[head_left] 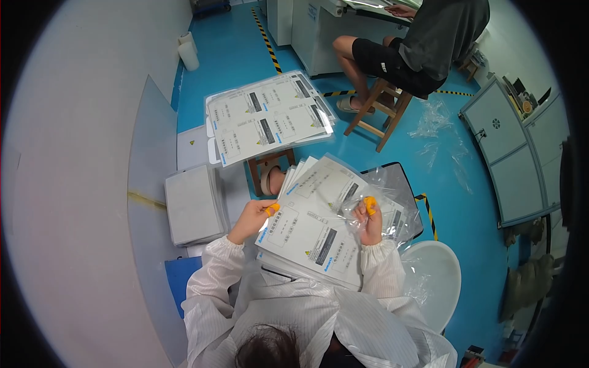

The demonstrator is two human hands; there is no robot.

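Head cam: R hand (369, 226) grips film (351, 207), tub (446, 279) w/ scraps (419, 292).

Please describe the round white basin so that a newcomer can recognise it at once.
From the blue floor, find the right hand and its white sleeve. The basin is to the right of this sleeve. Its round shape sets it apart from the rectangular printed sheets nearby.

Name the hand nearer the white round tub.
Right. The right hand, at the clear film, is up-left of the white round tub in the picture; the left hand is farther off, at the left edge of the printed sheets.
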